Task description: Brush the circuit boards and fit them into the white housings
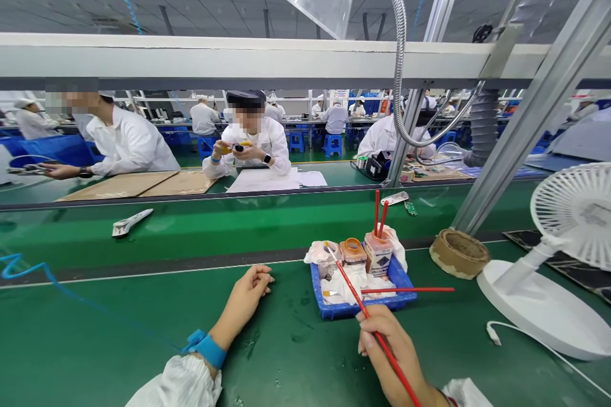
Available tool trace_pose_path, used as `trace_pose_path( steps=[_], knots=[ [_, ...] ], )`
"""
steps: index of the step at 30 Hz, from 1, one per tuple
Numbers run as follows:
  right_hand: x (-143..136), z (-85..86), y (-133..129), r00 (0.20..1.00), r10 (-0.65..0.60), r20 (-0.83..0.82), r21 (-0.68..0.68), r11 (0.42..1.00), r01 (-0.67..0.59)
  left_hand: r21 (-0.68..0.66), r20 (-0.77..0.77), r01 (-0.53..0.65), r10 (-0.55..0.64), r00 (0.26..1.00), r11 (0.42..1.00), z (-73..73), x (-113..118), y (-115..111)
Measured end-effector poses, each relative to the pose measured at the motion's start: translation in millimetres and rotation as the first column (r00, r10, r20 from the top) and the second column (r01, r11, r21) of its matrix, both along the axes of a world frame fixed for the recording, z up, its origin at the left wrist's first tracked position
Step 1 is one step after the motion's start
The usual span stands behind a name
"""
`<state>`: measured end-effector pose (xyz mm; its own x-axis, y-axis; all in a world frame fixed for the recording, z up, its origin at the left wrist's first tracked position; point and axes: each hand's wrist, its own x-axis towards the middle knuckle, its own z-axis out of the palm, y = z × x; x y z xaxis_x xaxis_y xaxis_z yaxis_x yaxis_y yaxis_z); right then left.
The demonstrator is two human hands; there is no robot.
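My right hand [394, 353] grips a thin red-handled paintbrush [351, 286], its bristle tip raised over the left side of a blue tray [338, 311]. In the tray stand an orange-rimmed jar [353, 250] and a labelled bottle [379, 254] with two red handles sticking out. White crumpled tissue [341, 289] lines the tray, and a second red brush [410, 290] lies across it, its handle past the right rim. Left of the tray, my left hand [245, 299] rests on the green table with fingers loosely curled in and nothing visible in them. A blue wrist strap [207, 346] circles that wrist.
A tape roll [459, 253] and a white fan [544, 305] with its cable stand at right. A lamp on a flexible metal neck [400, 44] hangs overhead. Across the green conveyor strip [267, 222], which carries a white-grey tool [131, 222], people in white work at a bench.
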<state>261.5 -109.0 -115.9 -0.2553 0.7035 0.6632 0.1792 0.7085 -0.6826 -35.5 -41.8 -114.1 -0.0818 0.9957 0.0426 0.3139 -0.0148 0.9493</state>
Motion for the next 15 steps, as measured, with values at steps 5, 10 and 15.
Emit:
trace_pose_path(
  steps=[5, 10, 15],
  knots=[
    [1.9, 0.5, 2.3, 0.997, -0.058, -0.054, 0.036, 0.998, 0.06, 0.003, -0.025, 0.015, -0.015, 1.0, 1.0, 3.0, 0.2, -1.8],
    [0.6, 9.2, -0.4, 0.997, -0.066, 0.051, -0.007, 0.998, 0.066, 0.015, -0.044, 0.021, -0.02, 0.999, 1.0, 4.8, 0.7, -1.5],
    [-0.6, 9.5, -4.7, 0.983, -0.089, -0.162, 0.11, 0.988, 0.108, 0.045, -0.08, 0.03, -0.027, 0.996, 0.999, 8.9, 3.4, -3.5]
  ],
)
